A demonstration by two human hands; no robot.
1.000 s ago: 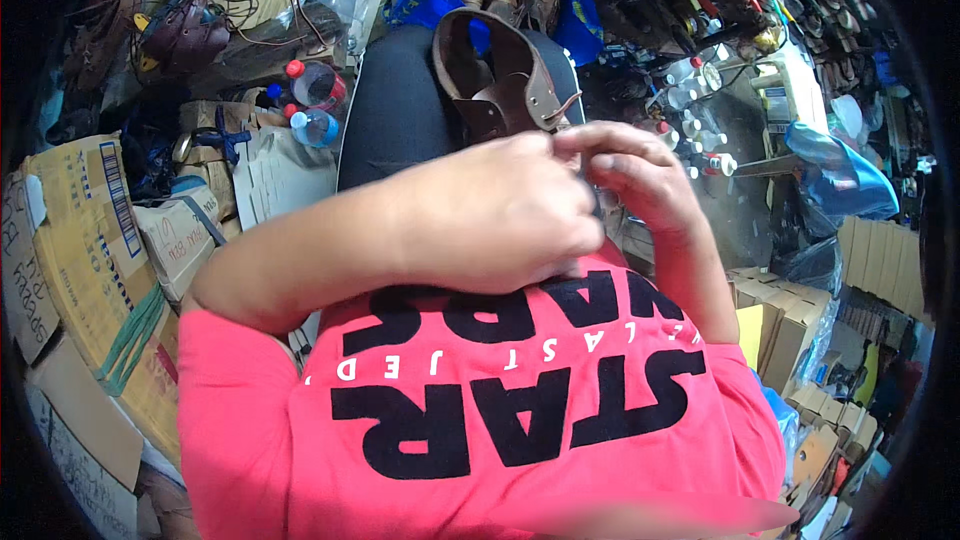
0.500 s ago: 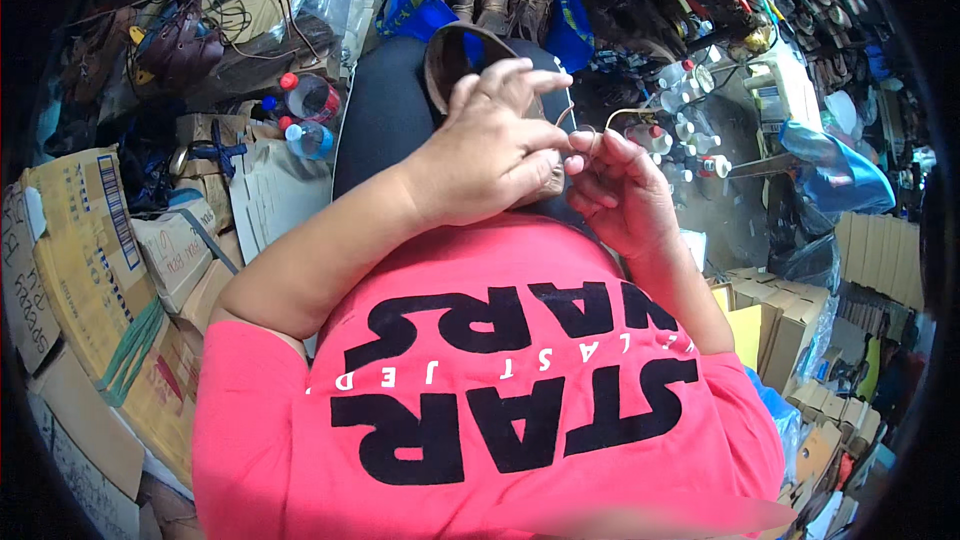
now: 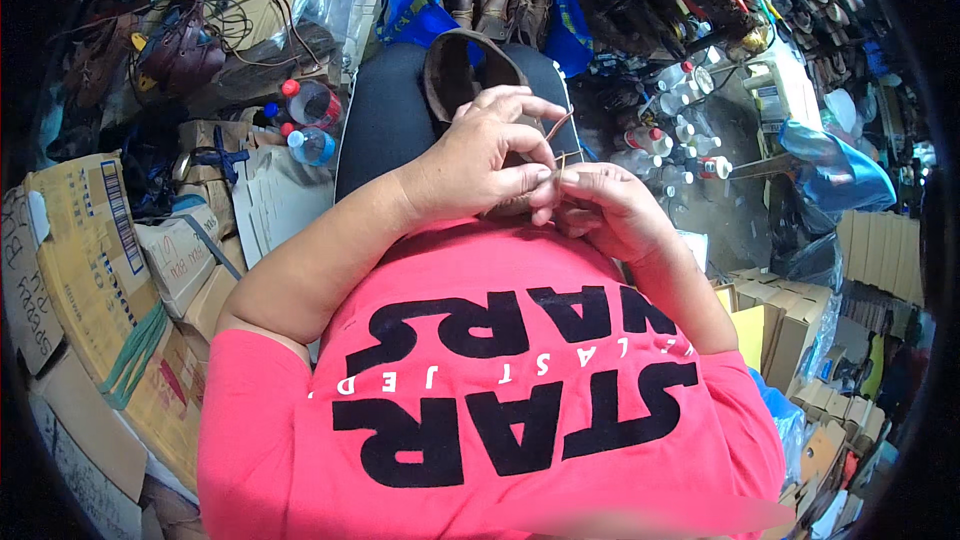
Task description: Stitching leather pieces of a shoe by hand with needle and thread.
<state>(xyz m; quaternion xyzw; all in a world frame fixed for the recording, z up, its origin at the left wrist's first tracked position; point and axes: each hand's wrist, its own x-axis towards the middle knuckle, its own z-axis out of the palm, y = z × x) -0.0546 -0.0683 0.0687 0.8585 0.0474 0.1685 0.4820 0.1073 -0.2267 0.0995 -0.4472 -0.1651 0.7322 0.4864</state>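
Note:
A brown leather shoe [image 3: 504,66] rests on my lap, its opening facing away from me and much of it hidden under my hands. My left hand [image 3: 480,152] is bent over the shoe, with thumb and fingers pinching a thin brown cord [image 3: 562,127]. Close against it, my right hand [image 3: 612,202] pinches the same cord between thumb and forefinger, and its other fingers are curled. A short piece of cord sticks up between the fingertips. Whether it is tied to the shoe is hidden.
Beyond my knees stands a blue bag [image 3: 410,5] with several brown shoes [image 3: 492,0] in it. Plastic bottles [image 3: 312,145] are on the left, and several more bottles [image 3: 655,140] on the right. Cardboard boxes [image 3: 90,210] crowd the left side.
My right hand has moved left and in toward my left hand, so the fingertips now meet. The long loop of cord between them is drawn in. My left fingers have curled more.

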